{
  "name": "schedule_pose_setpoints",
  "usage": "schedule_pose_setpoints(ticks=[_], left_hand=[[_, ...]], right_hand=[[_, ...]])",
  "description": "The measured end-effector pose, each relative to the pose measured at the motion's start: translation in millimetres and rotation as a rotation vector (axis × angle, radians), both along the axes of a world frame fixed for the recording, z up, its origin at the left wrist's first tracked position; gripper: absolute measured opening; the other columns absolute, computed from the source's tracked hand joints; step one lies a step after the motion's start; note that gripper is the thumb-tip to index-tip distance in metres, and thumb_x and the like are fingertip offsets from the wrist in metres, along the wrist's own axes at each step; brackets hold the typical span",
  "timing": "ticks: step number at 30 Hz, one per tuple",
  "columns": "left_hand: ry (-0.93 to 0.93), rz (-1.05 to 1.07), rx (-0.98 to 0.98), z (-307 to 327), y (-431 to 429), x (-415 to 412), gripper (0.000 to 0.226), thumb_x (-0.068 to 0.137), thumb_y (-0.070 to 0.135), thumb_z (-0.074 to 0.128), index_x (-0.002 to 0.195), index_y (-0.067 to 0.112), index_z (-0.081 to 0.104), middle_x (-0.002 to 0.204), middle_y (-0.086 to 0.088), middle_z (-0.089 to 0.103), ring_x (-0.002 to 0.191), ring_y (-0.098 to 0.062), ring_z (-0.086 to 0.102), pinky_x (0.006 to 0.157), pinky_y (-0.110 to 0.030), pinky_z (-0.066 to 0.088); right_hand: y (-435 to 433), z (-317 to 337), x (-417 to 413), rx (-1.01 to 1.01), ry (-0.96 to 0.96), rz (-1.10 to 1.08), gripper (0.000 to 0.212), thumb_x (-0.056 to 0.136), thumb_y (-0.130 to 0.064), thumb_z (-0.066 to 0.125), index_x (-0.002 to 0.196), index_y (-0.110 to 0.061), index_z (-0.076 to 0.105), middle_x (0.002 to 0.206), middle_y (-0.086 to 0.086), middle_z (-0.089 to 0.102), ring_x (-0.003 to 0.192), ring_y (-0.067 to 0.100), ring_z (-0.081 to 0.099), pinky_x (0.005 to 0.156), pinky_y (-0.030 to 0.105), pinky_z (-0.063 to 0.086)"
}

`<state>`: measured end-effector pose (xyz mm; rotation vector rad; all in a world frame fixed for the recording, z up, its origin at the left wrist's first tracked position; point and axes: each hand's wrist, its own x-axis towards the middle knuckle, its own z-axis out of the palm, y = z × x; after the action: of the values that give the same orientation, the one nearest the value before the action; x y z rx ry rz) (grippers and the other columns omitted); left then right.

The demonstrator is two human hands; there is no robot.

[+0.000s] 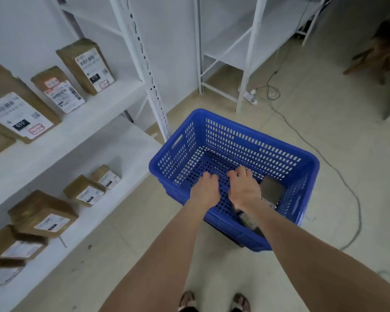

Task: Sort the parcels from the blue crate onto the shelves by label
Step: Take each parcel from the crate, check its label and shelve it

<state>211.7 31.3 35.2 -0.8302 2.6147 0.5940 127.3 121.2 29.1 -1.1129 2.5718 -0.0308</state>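
Note:
The blue crate [245, 140] stands on the floor in front of me. Both my arms reach down into it. My left hand [205, 188] and my right hand [243, 188] hover side by side over the perforated bottom, fingers bent loosely downward, and nothing shows in either. A grey parcel [272, 189] lies in the crate just right of my right hand. Another parcel [249, 220] lies partly hidden under my right forearm. On the white shelves [81, 131] at the left stand brown labelled parcels: several on the upper board [86, 66] and several on the lower board [43, 213].
A slotted white shelf post [153, 86] stands just left of the crate. A second white rack [245, 59] stands behind it. A power strip [250, 96] and cables [306, 140] trail across the floor at the right. My sandalled feet [214, 300] are at the bottom edge.

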Motion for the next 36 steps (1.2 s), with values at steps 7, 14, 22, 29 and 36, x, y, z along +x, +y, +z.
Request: schedule_pose_setpoints(ticks=[7,14,22,29,36], left_hand=[[-0.067,0.154,0.107,-41,-9,-66,0.031,0.093,0.008,0.05,0.124,0.008,0.042,0.128,-0.014,0.037,0.106,-0.031,0.05,0.077,-0.039,0.046],[-0.157,0.325,0.291,-115,-23,-122,0.033,0.093,0.002,0.048,0.125,0.005,0.041,0.13,-0.018,0.036,0.104,-0.032,0.053,0.079,-0.04,0.046],[-0.255,0.569,0.488,-221,-19,-154,0.032,0.093,0.002,0.046,0.126,0.004,0.045,0.129,-0.017,0.042,0.11,-0.032,0.052,0.087,-0.039,0.046],[-0.31,0.729,0.565,-312,16,-175,0.034,0.099,0.006,0.038,0.133,-0.001,0.04,0.123,-0.023,0.052,0.111,-0.034,0.054,0.092,-0.039,0.044],[-0.312,0.85,0.681,-367,35,-177,0.022,0.097,0.002,0.037,0.079,0.007,0.049,0.074,-0.008,0.046,0.059,-0.012,0.038,0.047,-0.021,0.026]], right_hand=[[-23,-45,-65,0.154,-0.091,0.079,0.046,0.094,-0.023,0.058,0.135,-0.018,0.038,0.136,0.008,0.033,0.128,0.028,0.032,0.096,0.035,0.046],[-55,-112,-132,0.258,-0.209,0.109,0.049,0.094,-0.016,0.054,0.139,-0.018,0.035,0.141,0.01,0.029,0.133,0.029,0.029,0.098,0.038,0.046],[-55,-223,-173,0.275,-0.652,-0.231,0.054,0.095,-0.012,0.051,0.145,-0.009,0.03,0.128,0.016,0.047,0.086,0.024,0.056,0.062,0.031,0.048],[-33,-318,-189,0.32,-0.867,-0.431,0.043,0.095,-0.003,0.05,0.132,-0.016,0.035,0.1,0.005,0.044,0.088,0.024,0.052,0.067,0.028,0.038],[-43,-361,-185,0.336,-0.94,-0.538,0.051,0.095,-0.005,0.052,0.143,0.0,0.036,0.097,0.016,0.057,0.094,0.03,0.061,0.089,0.041,0.053]])
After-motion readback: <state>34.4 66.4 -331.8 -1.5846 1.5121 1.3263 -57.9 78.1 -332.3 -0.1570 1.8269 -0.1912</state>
